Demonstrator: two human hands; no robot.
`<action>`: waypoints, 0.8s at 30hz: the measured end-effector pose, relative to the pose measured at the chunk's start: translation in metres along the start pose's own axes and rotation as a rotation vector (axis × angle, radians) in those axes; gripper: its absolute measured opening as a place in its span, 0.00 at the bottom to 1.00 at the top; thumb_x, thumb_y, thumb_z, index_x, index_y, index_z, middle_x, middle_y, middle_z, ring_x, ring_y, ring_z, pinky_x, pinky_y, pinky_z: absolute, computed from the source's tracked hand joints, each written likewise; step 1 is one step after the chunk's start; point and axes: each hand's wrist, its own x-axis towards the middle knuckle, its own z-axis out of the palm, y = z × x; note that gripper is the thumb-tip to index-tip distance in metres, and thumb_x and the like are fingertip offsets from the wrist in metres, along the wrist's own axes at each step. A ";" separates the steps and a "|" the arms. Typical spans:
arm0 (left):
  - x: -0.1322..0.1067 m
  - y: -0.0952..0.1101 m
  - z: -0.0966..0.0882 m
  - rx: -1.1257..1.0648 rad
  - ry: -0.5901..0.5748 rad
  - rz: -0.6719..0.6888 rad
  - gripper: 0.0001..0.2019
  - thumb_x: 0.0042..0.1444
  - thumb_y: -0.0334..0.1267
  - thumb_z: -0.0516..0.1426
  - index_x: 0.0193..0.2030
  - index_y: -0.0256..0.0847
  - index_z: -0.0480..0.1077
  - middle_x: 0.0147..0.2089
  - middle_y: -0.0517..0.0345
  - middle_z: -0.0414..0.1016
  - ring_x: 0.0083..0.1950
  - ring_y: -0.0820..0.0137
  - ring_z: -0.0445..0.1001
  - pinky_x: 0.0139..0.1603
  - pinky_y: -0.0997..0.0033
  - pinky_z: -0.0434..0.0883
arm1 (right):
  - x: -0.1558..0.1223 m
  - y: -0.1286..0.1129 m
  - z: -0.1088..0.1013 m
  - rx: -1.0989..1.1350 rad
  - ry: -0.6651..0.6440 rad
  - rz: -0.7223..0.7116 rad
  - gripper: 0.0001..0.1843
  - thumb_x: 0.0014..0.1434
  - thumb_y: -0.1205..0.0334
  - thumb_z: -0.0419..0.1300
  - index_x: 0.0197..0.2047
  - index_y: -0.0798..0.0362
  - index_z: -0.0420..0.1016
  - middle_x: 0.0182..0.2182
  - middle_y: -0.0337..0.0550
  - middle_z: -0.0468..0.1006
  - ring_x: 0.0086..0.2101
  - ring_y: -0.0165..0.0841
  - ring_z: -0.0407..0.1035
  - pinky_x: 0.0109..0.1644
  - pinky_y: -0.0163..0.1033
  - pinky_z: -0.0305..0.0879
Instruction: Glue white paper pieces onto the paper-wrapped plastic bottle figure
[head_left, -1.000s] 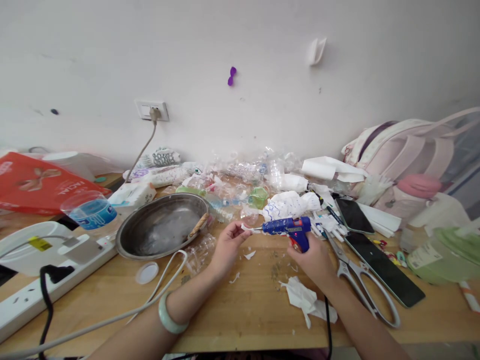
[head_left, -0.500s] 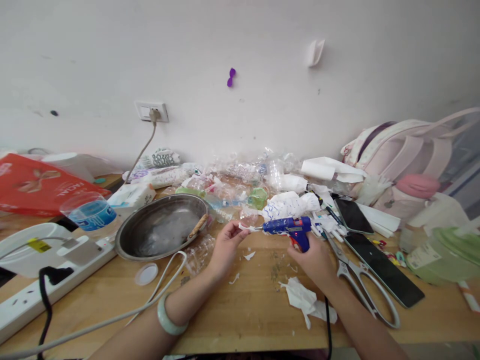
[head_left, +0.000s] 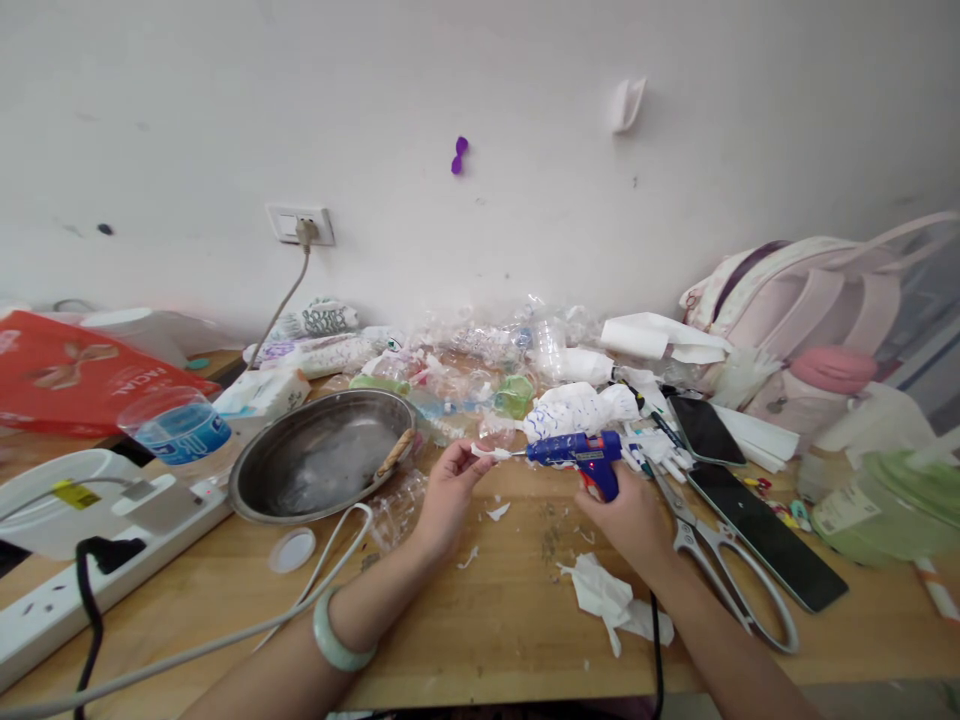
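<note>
My right hand (head_left: 624, 518) grips the handle of a blue glue gun (head_left: 576, 452), whose nozzle points left. My left hand (head_left: 448, 490) pinches a small white piece (head_left: 489, 452) right at the nozzle tip, fingers closed on it. A pale green bangle (head_left: 334, 630) sits on my left wrist. Both hands hover just above the wooden table (head_left: 487, 620), with white scraps (head_left: 609, 598) lying below my right hand.
A steel pan (head_left: 319, 455) lies left of my hands, with a power strip (head_left: 67, 575) and cables further left. Scissors (head_left: 720, 565) and two phones (head_left: 757, 525) lie to the right. Clear plastic bottle scraps (head_left: 487, 365) pile up behind, and a pink backpack (head_left: 810, 300) leans on the wall.
Barely anything moved. My left hand shifted the white piece slightly along the nozzle tip; the glue gun stayed in place.
</note>
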 end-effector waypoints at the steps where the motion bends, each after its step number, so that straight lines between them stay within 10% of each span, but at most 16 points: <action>1: 0.000 0.001 0.000 -0.003 0.002 0.001 0.11 0.40 0.40 0.64 0.29 0.40 0.68 0.29 0.62 0.70 0.34 0.72 0.67 0.40 0.74 0.63 | 0.000 0.000 0.000 -0.008 0.000 0.004 0.08 0.47 0.58 0.56 0.29 0.52 0.71 0.19 0.38 0.69 0.22 0.33 0.64 0.26 0.33 0.51; 24: -0.003 -0.003 0.001 0.052 -0.044 -0.023 0.11 0.43 0.41 0.63 0.30 0.39 0.68 0.29 0.61 0.73 0.33 0.73 0.70 0.38 0.74 0.65 | 0.004 -0.002 0.002 0.361 -0.153 0.093 0.16 0.47 0.50 0.59 0.34 0.52 0.70 0.27 0.42 0.76 0.29 0.37 0.70 0.34 0.36 0.63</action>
